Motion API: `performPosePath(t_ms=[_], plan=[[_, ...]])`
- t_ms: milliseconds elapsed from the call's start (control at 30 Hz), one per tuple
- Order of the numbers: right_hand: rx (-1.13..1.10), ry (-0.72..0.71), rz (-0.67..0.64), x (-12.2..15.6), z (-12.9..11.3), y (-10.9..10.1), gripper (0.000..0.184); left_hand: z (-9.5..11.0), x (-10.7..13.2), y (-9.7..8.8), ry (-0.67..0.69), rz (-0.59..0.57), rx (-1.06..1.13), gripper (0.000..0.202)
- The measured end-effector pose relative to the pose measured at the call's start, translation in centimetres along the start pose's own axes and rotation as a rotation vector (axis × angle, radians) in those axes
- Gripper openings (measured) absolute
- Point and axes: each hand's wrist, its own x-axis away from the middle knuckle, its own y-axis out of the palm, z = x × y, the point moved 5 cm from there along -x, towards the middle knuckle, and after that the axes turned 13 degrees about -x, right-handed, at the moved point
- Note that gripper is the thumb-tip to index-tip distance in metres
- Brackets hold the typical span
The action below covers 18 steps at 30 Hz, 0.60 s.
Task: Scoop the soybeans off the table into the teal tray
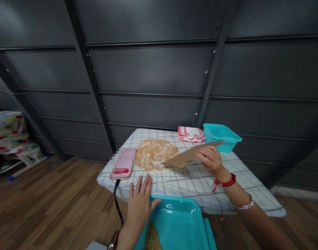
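Note:
My right hand (211,159) grips a flat piece of brown cardboard (186,156), which is tilted with its lower left edge at the side of a spread pile of small round yellow pieces (153,151). White bits are mixed in with the pile; their kind is too small to tell. Fingers stretched out, my left hand (140,203) is open at the near edge of the table, its thumb over the rim of a turquoise plastic tray (179,222). Golden-brown, bead-like pieces (153,238) show low at the tray's left side.
A white checked cloth (159,185) covers the table. A pink phone-like object (126,161) lies left of the pile. Behind stand a folded red-and-white striped cloth (190,133) and a turquoise bin (222,133), near a dark panelled wall (148,69). A black strap (118,203) hangs at the left.

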Motion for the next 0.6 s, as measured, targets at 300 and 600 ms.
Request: performPosePath(t_ms=[300, 600], plan=[[-0.091, -0.146, -0.109, -2.5, -4.3, -1.1, 0.014, -0.2, 0.2, 0.4, -0.011, -0.019, 0.032, 0.07], [-0.07, -0.052, -0.149, -3.4, -5.1, -2.4, 0.018, -0.5, 0.1, 0.3, -0.018, -0.023, 0.037, 0.072]])
